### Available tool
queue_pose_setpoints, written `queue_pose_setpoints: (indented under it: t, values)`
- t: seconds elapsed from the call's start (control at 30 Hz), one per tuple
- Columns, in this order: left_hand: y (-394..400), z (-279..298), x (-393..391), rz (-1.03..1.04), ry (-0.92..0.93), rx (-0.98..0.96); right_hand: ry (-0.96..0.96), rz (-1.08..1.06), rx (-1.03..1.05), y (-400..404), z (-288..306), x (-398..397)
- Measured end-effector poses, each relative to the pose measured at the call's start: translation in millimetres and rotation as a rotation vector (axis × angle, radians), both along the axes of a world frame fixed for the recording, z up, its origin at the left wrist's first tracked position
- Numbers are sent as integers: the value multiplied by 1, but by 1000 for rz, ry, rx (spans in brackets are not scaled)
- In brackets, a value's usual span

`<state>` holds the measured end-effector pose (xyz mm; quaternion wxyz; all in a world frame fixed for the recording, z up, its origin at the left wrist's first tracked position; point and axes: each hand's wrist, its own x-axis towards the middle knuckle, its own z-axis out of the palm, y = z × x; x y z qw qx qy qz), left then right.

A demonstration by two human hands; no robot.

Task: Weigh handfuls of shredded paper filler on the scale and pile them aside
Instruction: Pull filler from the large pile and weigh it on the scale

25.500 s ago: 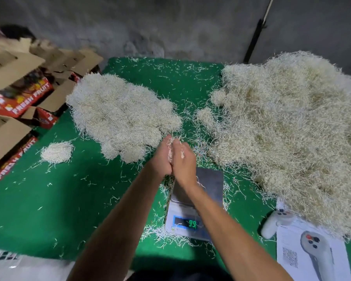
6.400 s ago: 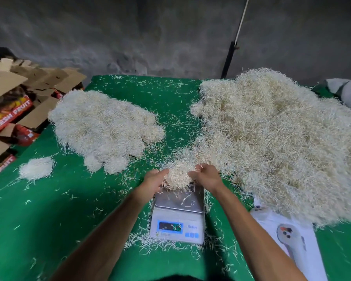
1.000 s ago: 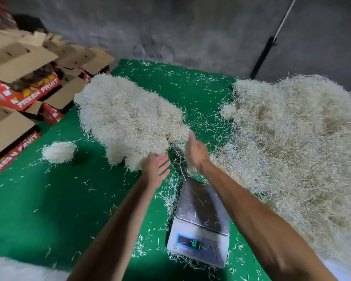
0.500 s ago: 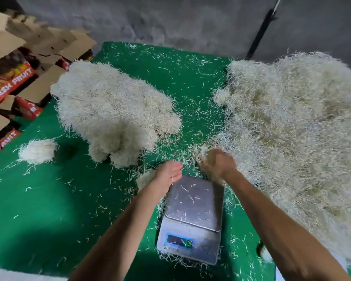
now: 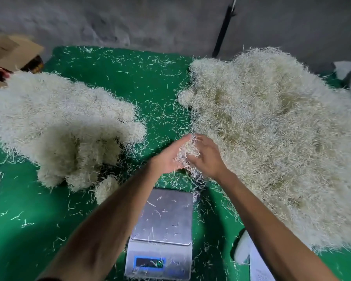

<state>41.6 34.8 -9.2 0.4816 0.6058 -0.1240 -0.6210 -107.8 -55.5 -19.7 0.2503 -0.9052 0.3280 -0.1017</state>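
Observation:
A tuft of pale shredded paper filler (image 5: 187, 152) is caught between my two hands, above the green table just beyond the scale. My left hand (image 5: 167, 157) cups it from the left with fingers stretched forward. My right hand (image 5: 208, 157) curls round it from the right, at the near edge of the big loose heap (image 5: 276, 138). The digital scale (image 5: 163, 226) sits below my hands, its steel pan bare except for a few stray strands. The pile set aside (image 5: 57, 126) lies at the left, with a small clump (image 5: 106, 188) at its near edge.
The green table cover (image 5: 130, 78) is littered with loose strands. Cardboard boxes (image 5: 10, 53) stand at the far left. A white controller (image 5: 242, 248) and a printed sheet (image 5: 259, 268) lie right of the scale. A black pole (image 5: 223, 31) leans on the grey wall behind.
Both hands left the set-aside pile and the scale's far edge and moved to the big heap's edge. They now close together round a fresh tuft. The view shifted right.

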Motion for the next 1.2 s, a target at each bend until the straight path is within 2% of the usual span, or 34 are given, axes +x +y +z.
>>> queue_pose_setpoints:
  t: [0.03, 0.1, 0.13, 0.23, 0.33, 0.43, 0.47, 0.5, 0.53, 0.6, 0.67, 0.73, 0.83, 0.9, 0.97, 1.07, 1.13, 1.2]
  values:
    - [-16, 2, 8, -51, -106, 3, -10, -30, 39, -5, 4, -3]
    - [-36, 33, 18, -116, -184, 7, -54, -91, 196, -12, 12, -10]
    - [-40, 53, 22, -192, -305, -2, -51, -89, 244, -14, 15, -14]
    - [-62, 96, 35, -394, -635, 14, 5, -50, 216, -14, 23, -20]
    - [-72, 119, 36, -509, -904, -48, -262, -191, 261, -23, 31, -20]
    - [-74, 123, 21, -866, -1334, -37, -299, -201, 172, -40, 55, -16]
    - [-75, 119, 19, -915, -1488, -34, -294, -187, 128, -44, 65, -14]
    - [-78, 119, 18, -850, -1581, -43, -289, -183, 71, -47, 73, -13]
    - [-80, 124, 19, -744, -1572, -49, -287, -194, 22, -50, 77, -13]
    - [-88, 141, 22, -556, -1255, -84, -266, -223, -22, -52, 73, -19]
    - [-90, 163, 20, -481, -980, -111, -205, -241, 38, -51, 63, -27]
    - [-91, 173, 14, -382, -844, -157, -143, -295, 133, -54, 55, -30]
    - [-94, 171, 5, -152, -630, -205, -55, -383, 70, -65, 57, -28]
    - [-94, 174, 3, -65, -539, -215, 7, -413, -42, -73, 62, -34]
    - [-94, 184, 8, 6, -458, -264, 177, -406, -164, -81, 57, -48]
    - [-96, 203, 20, 64, -406, -300, 411, -393, -109, -85, 53, -61]
    - [-98, 210, 26, 81, -432, -289, 367, -350, -36, -85, 65, -51]
    - [-100, 210, 27, 86, -442, -279, 122, -344, -46, -82, 88, -33]
